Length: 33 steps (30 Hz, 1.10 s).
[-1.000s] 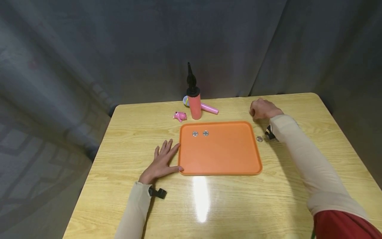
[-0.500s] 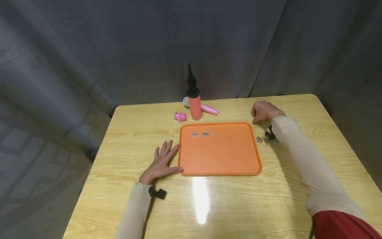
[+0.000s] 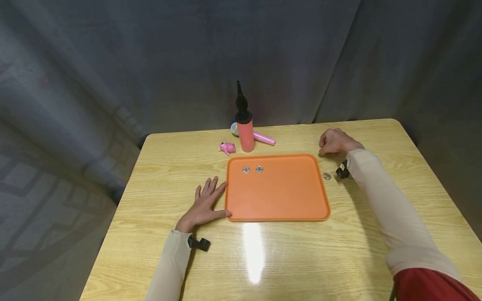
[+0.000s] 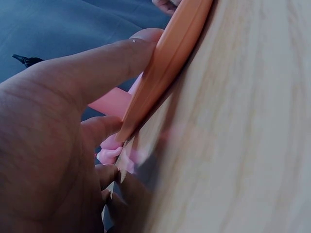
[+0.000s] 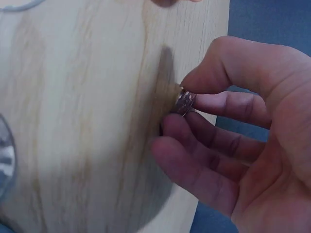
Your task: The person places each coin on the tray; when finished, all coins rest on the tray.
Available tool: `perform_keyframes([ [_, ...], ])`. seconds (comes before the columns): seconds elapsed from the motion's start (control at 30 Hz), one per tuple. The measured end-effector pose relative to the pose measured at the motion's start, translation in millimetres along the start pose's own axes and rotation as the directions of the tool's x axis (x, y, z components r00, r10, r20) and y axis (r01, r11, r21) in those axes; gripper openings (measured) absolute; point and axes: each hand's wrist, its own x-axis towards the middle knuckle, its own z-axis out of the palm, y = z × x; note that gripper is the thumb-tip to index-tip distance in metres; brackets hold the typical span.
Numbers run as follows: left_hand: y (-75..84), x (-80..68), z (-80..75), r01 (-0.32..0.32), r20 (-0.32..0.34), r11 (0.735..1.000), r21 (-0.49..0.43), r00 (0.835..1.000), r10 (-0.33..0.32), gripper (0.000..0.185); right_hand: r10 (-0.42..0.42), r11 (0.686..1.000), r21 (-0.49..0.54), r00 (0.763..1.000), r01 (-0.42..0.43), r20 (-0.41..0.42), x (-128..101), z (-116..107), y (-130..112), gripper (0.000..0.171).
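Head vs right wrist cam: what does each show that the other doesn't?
Only head: two silver discs on the orange tray, plus a black nozzle beyond it.

Only right wrist: a small shiny piece, pinched in the right hand.

Both: the right hand, the wooden table, the dark curtain and a loose disc, cropped in right wrist. What's cut off along that view's top edge, I can't tell.
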Motion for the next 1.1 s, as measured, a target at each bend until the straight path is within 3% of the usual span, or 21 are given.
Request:
perform_keyframes([
  [0.47, -2.5, 2.4, 0.1, -0.003, -0.003, 1.0, 0.005, 1.0, 0.003, 0.099, -0.015, 0.997, 0.077, 0.999, 0.019, -0.044, -6.5, 1.7, 11.2, 0.012],
  [0.6, -3.0, 3.9, -0.3, -0.003, -0.001, 1.0, 0.001, 1.0, 0.003, 0.099, -0.01, 0.99, 0.143, 0.998, 0.018, -0.057, -10.8, 2.6, 12.9, 0.01],
  [0.9, -3.1, 5.4, 0.2, -0.004, 0.0, 1.0, -0.003, 1.0, 0.004, 0.099, 0.057, 0.93, 0.368, 0.992, -0.013, -0.109, -18.0, 8.4, 19.4, 0.016],
  [1.1, -2.1, 5.4, -0.8, -0.011, -0.01, 1.0, -0.002, 1.0, 0.011, 0.099, 0.071, 0.886, 0.463, 0.989, -0.004, -0.127, -27.4, 6.8, 11.0, 0.023],
])
